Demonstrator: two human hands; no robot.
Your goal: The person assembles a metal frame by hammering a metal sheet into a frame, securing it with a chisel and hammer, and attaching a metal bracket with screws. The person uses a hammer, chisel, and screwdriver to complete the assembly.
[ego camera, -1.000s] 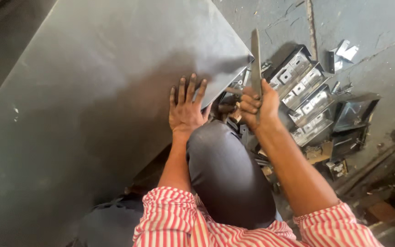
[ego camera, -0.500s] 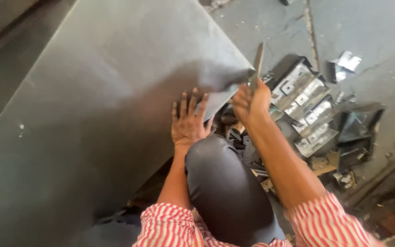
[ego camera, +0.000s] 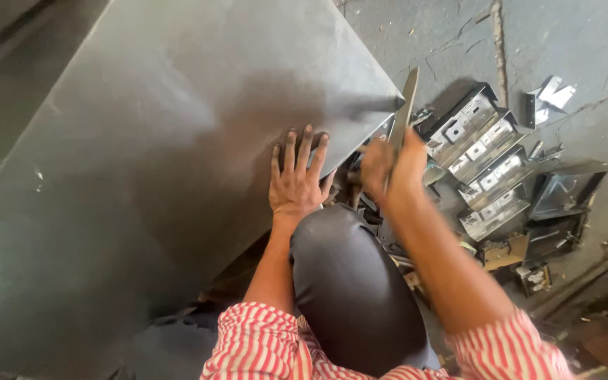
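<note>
Cracked concrete floor (ego camera: 585, 42), left hand (ego camera: 295, 184) flat on metal sheet (ego camera: 163, 176), right hand (ego camera: 388, 165) around shears (ego camera: 404, 105)

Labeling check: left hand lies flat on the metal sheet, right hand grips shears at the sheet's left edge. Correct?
Not quite. In the head view the right hand grips the shears at the sheet's right edge, near its corner. The left hand does lie flat on the metal sheet.

No packages, labels, signs or screens are in view.
</note>
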